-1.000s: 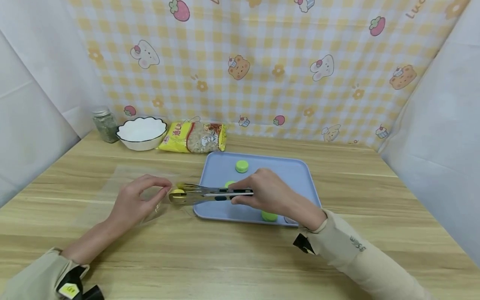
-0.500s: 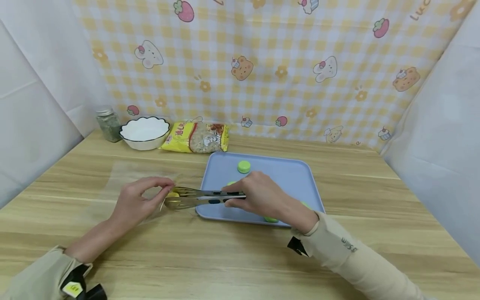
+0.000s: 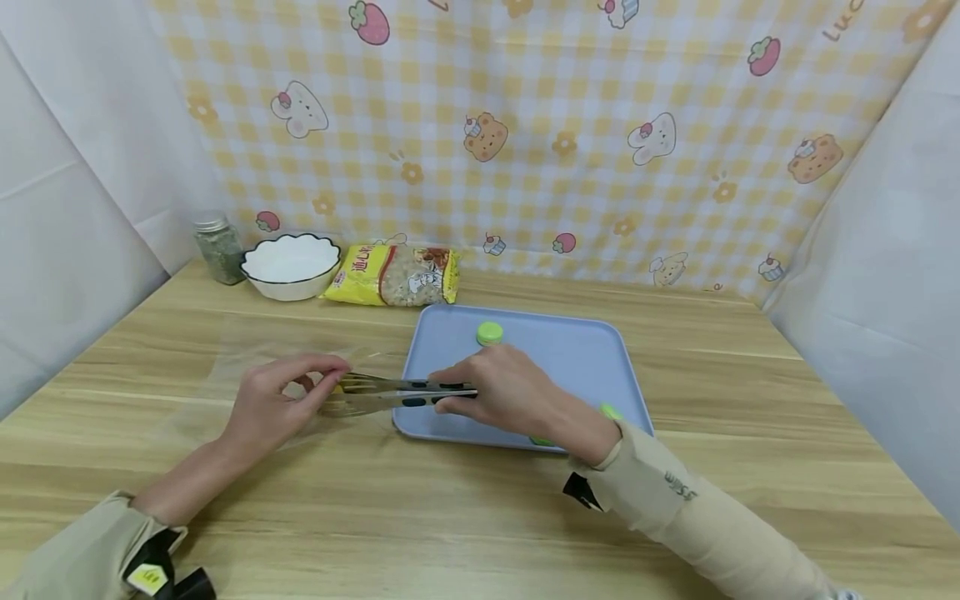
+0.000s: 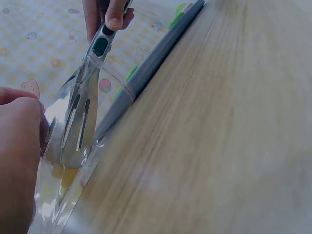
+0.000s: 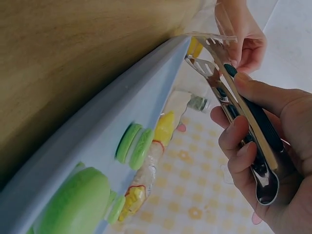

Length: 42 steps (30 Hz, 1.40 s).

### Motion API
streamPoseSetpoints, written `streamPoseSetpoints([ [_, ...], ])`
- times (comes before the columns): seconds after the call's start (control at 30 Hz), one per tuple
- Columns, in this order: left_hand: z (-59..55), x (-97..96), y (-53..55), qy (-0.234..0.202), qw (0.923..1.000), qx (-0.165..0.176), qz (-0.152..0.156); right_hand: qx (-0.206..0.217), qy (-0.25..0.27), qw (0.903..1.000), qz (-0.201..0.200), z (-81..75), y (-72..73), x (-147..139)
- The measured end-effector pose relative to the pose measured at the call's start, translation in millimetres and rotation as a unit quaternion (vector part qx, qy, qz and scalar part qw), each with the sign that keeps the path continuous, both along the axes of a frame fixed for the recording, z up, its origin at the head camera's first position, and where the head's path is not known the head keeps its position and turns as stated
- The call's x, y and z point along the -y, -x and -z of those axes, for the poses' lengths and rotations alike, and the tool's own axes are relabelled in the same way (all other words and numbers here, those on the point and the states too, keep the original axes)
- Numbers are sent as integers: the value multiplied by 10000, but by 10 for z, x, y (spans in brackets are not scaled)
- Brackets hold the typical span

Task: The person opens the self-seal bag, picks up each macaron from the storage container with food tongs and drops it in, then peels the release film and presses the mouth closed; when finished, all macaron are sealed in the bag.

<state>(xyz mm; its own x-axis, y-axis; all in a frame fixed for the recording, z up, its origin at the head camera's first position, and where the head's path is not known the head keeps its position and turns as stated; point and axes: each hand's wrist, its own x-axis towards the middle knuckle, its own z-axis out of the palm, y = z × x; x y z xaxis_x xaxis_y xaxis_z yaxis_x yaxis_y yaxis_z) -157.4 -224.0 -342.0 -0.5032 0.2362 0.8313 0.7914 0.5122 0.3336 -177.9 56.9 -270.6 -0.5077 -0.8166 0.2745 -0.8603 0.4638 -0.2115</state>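
Observation:
My left hand [image 3: 273,404] pinches the edge of a clear plastic bag [image 3: 206,396] between thumb and forefinger. The right hand [image 3: 513,396] grips metal tongs [image 3: 382,385] by their dark-inset handles. In the left wrist view, the slotted heads of the tongs [image 4: 72,146] reach inside the bag's mouth, with a yellow macaron [image 4: 69,176] at their tips, seen through the plastic. Below the right hand lies a blue tray [image 3: 577,358] bearing several green macarons [image 3: 490,333]; the right hand and wrist partly cover some of them.
At the back left of the wooden table [image 3: 465,517] stand a jar of dried herbs [image 3: 219,252], a white scalloped bowl [image 3: 291,267] and a yellow bag of pasta [image 3: 390,275]. A checked cloth [image 3: 562,192] hangs behind; white sheets flank both sides.
My right hand has moved left with the tongs, carrying the yellow macaron deeper into the bag beside the left hand. The left hand keeps its pinch, nearly still.

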Motion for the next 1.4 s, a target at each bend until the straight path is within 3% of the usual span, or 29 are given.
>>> streamPoseSetpoints([
  [0.7,-3,26,6,-95,9997,-211,67,-302,-175,9993,-94,-14,60,169],
  [1.4,-18,28,12,-13,9991,-422,58,-160,-49,9998,-98,33,108,301],
])
